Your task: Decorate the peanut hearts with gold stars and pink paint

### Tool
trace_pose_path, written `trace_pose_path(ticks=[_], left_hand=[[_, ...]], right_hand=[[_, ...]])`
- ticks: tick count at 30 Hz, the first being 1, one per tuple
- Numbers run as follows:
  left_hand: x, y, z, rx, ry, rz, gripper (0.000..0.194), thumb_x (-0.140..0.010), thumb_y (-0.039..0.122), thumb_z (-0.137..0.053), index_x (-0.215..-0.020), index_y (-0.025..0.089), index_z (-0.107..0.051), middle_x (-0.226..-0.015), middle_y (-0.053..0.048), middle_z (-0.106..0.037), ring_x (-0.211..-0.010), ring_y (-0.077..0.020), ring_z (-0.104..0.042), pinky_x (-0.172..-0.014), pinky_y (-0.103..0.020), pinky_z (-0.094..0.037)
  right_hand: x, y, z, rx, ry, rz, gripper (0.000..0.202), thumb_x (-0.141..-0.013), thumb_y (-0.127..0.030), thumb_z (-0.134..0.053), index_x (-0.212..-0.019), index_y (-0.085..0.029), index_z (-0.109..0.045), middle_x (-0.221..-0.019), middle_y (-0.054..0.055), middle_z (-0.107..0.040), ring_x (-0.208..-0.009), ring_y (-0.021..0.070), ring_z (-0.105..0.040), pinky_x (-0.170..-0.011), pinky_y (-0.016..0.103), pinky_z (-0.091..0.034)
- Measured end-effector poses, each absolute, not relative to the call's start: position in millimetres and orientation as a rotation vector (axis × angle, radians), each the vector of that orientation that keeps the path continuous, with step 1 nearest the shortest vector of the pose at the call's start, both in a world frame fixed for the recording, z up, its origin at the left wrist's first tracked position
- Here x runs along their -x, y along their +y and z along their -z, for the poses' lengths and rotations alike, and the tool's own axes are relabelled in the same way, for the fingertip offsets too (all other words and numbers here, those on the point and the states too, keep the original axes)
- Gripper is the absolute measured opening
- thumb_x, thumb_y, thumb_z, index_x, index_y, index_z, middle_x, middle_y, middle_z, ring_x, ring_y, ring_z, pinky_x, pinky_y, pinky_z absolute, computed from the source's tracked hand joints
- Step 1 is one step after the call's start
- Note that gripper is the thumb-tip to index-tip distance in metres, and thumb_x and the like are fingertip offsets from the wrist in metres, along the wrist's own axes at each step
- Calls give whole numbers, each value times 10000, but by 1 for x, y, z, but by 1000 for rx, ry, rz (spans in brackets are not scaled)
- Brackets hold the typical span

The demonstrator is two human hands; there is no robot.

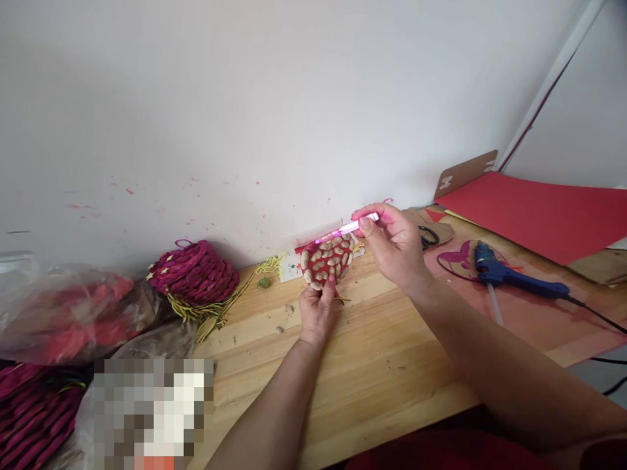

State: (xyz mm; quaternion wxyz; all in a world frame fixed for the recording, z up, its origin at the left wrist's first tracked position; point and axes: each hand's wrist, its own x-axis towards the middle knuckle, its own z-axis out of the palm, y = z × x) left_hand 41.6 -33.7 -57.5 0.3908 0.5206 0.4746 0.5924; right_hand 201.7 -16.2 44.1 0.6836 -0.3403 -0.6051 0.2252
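My left hand [317,309] grips the lower edge of a round red disc covered with peanuts [321,266], thumb on its front. The disc is held tilted up above the wooden table. In my right hand [394,245] is a slim white stick with a pink tip [349,228], either a marker or a paintbrush; I cannot tell which. Its tip meets the disc's upper left edge, near a peanut. Pink stains show on my right fingers. Behind the disc lies a white printed sheet [292,267], partly hidden.
A blue glue gun [524,279] with a cord rests at right, beside black-handled scissors [430,237] and red paper [539,212]. Purple painted peanut bundles [196,273] with yellow yarn and plastic bags [73,313] stand at left. A white wall [294,117] rises behind the table [372,372].
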Motion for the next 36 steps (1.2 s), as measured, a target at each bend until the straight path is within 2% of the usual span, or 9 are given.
trace_pose_path(ticks=[6, 17, 24, 36], left_hand=[[-41, -33, 58, -1311, 1269, -1498, 527, -782, 679, -715, -591, 198, -615, -595, -19, -595, -587, -148, -498, -584, -273, -435], [-40, -33, 58, -1328, 1296, -1487, 538, -789, 680, -698, -576, 194, -612, -581, -17, -573, -584, -145, -477, -577, -270, -413], [-42, -34, 52, -1270, 1226, -1517, 509, -759, 665, -737, -577, 201, -633, -599, -14, -604, -597, -146, -514, -635, -273, -447], [-43, -35, 53, -1252, 1168, -1522, 495, -772, 648, -763, -603, 191, -676, -605, -5, -612, -597, -132, -500, -654, -264, -452]], right_hand=[[-201, -23, -52, 732, -1364, -464, 255, -959, -474, -690, -948, -220, -711, -822, 10, -711, -712, 143, -650, -652, 290, -513], [-204, -24, -52, 764, -1384, -437, 241, -977, -461, -669, -972, -224, -715, -822, 5, -715, -739, 153, -672, -671, 294, -534], [-204, -21, -50, 775, -1373, -453, 220, -981, -439, -671, -973, -224, -717, -810, 2, -719, -733, 148, -682, -667, 290, -524], [-203, -18, -46, 777, -1363, -466, 269, -975, -489, -665, -980, -223, -705, -828, 6, -725, -741, 150, -672, -689, 293, -526]])
